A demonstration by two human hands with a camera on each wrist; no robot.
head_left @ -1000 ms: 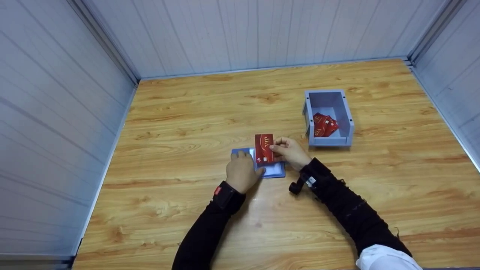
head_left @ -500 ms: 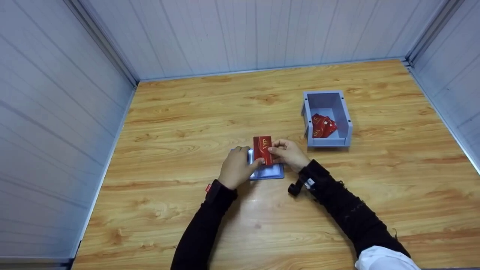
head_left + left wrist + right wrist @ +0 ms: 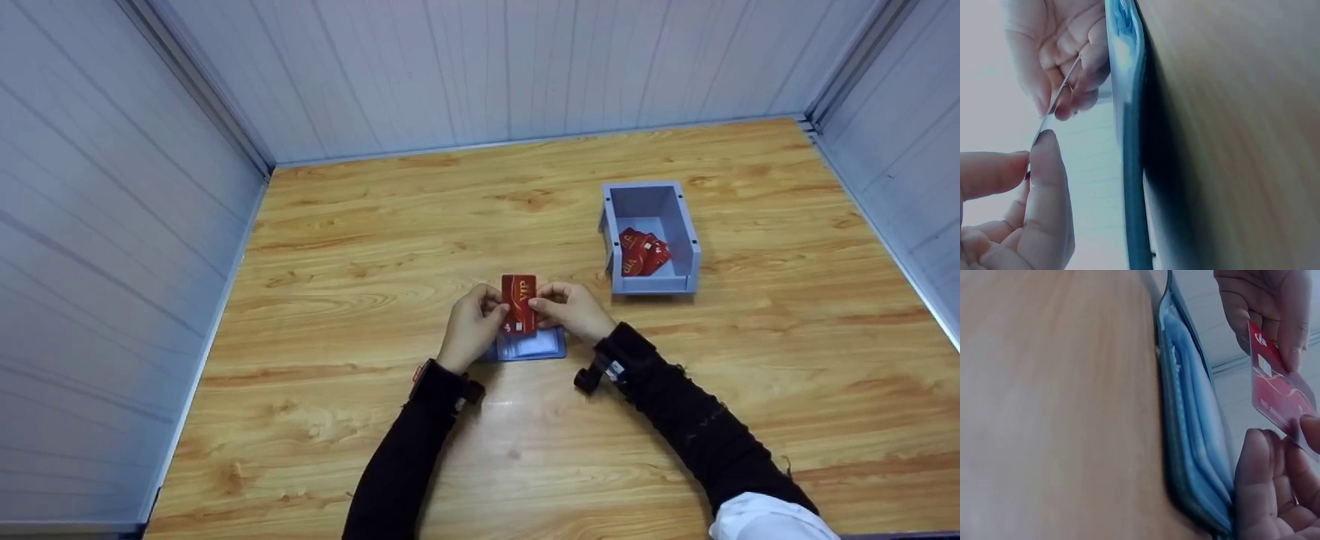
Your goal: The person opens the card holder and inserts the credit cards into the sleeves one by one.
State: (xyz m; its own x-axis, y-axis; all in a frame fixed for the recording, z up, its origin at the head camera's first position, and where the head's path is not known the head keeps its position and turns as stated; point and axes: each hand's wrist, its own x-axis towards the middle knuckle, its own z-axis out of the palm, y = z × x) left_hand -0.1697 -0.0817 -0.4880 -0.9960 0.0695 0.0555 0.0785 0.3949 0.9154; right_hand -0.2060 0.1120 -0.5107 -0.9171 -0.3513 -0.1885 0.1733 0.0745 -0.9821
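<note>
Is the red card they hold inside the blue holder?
Out: left hand and right hand pinch the red card; wrist views show it apart from the blue holder.

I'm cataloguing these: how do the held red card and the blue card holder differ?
The red card bears gold lettering; the blue card holder shows pale, translucent sleeves. The card is one thin sheet, the holder a thicker stack. The card is held tilted in the air, while the holder lies on the table.
</note>
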